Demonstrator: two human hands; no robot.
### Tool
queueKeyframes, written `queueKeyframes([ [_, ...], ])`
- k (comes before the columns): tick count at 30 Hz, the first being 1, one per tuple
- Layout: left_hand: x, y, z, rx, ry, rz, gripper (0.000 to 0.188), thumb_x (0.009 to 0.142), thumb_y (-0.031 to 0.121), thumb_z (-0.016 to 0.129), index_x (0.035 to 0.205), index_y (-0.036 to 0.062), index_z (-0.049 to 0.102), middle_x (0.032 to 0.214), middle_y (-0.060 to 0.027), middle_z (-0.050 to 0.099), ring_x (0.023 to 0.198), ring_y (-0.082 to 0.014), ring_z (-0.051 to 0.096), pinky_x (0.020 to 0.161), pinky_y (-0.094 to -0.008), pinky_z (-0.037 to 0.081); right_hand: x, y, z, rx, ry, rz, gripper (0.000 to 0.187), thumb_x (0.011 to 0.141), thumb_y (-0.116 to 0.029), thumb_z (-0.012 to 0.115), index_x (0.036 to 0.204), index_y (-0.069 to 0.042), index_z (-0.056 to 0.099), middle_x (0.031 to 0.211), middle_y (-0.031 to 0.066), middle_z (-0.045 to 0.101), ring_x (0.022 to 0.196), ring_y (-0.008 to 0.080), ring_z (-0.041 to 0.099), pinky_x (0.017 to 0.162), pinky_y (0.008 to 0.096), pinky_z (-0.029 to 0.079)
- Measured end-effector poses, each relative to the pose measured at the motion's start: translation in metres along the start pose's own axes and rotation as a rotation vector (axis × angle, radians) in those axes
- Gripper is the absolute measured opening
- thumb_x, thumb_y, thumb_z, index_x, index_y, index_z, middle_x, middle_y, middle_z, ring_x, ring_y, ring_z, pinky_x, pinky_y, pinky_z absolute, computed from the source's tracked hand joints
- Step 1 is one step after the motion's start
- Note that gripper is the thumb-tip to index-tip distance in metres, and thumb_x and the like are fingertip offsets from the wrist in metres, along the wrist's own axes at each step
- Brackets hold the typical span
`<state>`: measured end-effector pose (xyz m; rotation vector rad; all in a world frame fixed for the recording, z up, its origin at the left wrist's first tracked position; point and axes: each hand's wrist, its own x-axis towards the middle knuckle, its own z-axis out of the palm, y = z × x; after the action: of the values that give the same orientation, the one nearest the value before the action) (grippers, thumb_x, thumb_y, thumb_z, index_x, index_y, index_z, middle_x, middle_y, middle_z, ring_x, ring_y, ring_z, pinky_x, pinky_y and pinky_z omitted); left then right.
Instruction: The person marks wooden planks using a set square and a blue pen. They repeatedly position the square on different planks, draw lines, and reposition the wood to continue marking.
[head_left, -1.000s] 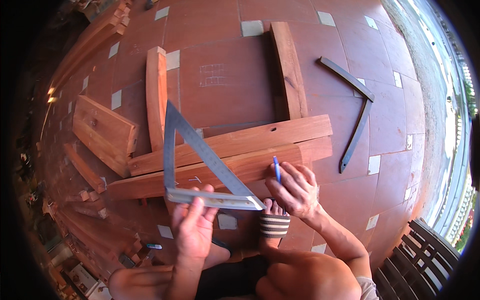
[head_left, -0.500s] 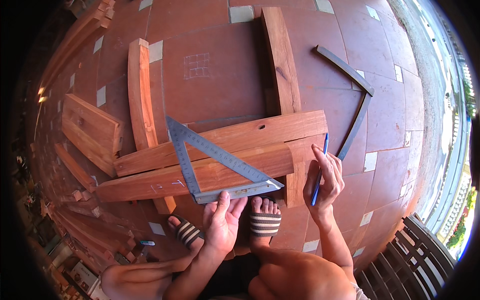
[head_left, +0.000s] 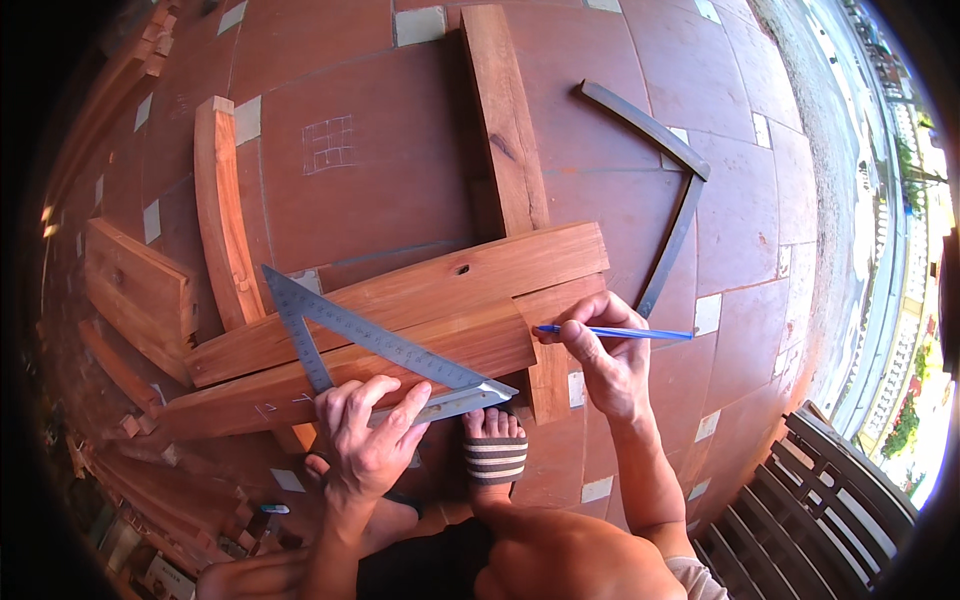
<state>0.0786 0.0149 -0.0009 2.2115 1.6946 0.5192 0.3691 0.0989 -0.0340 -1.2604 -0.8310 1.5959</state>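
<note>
My left hand (head_left: 368, 432) grips the base bar of a grey metal triangular set square (head_left: 380, 340), fingers over the top of it. The square lies across the near reddish wood board (head_left: 490, 333), its long marked edge slanting over the grain. Alongside, a second board (head_left: 530, 262) with a small dark knot hole touches the near one. In my right hand (head_left: 612, 365) a blue pen (head_left: 645, 333) is pinched almost level, its tip pointing left at the near board's right end. Whether the tip touches the wood I cannot tell.
Two wooden beams (head_left: 507, 140) (head_left: 225, 225) lie beneath the boards on the tiled floor (head_left: 380, 110). A dark two-armed bevel gauge (head_left: 650, 130) rests at the right. Wood offcuts (head_left: 140, 280) sit at the left, a slatted bench (head_left: 800, 490) at lower right. My sandalled foot (head_left: 495, 450) is close by.
My left hand has turned from palm up under the square's base to fingers over it. The pen has swung from upright to nearly level, and its tip has come to the near board's end.
</note>
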Motion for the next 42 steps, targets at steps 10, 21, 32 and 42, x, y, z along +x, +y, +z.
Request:
queueKeyframes([
  [10, -0.002, -0.007, 0.006, -0.039, 0.029, 0.014, 0.060, 0.065, 0.015, 0.099, 0.122, 0.0274, 0.085, 0.122, -0.0008, 0.066, 0.105, -0.0265, 0.057, 0.096, -0.0460, 0.044, 0.006, -0.002, -0.004, -0.180, -0.099, 0.044, 0.010, 0.098, -0.005, 0.083, 0.099, 0.002, 0.076, 0.098, 0.0088, 0.081, 0.087, 0.0096, 0.073, 0.078, 0.0259, 0.060],
  [21, -0.003, -0.008, 0.007, -0.046, 0.037, 0.008, 0.061, 0.065, 0.015, 0.098, 0.123, 0.0270, 0.085, 0.122, -0.0010, 0.067, 0.106, -0.0264, 0.058, 0.097, -0.0457, 0.044, 0.013, -0.010, 0.006, -0.401, -0.013, 0.101, 0.022, 0.092, -0.014, 0.087, 0.085, 0.003, 0.075, 0.085, 0.0112, 0.079, 0.074, 0.0111, 0.069, 0.067, 0.0285, 0.056],
  [32, -0.001, -0.008, 0.007, -0.062, 0.055, 0.010, 0.063, 0.064, 0.014, 0.098, 0.124, 0.0278, 0.085, 0.121, 0.0004, 0.067, 0.107, -0.0267, 0.057, 0.096, -0.0454, 0.044, 0.019, -0.011, 0.013, -0.500, 0.052, 0.043, 0.041, 0.089, -0.027, 0.089, 0.070, -0.001, 0.064, 0.068, 0.0072, 0.073, 0.064, 0.0085, 0.063, 0.059, 0.0288, 0.051],
  [42, -0.002, -0.007, 0.007, -0.046, 0.052, 0.025, 0.064, 0.062, 0.011, 0.098, 0.122, 0.0248, 0.084, 0.120, -0.0030, 0.064, 0.108, -0.0284, 0.059, 0.097, -0.0468, 0.046, 0.022, -0.009, 0.018, -0.507, 0.046, 0.020, 0.039, 0.094, -0.024, 0.083, 0.068, -0.001, 0.065, 0.069, 0.0089, 0.074, 0.064, 0.0102, 0.065, 0.060, 0.0294, 0.052],
])
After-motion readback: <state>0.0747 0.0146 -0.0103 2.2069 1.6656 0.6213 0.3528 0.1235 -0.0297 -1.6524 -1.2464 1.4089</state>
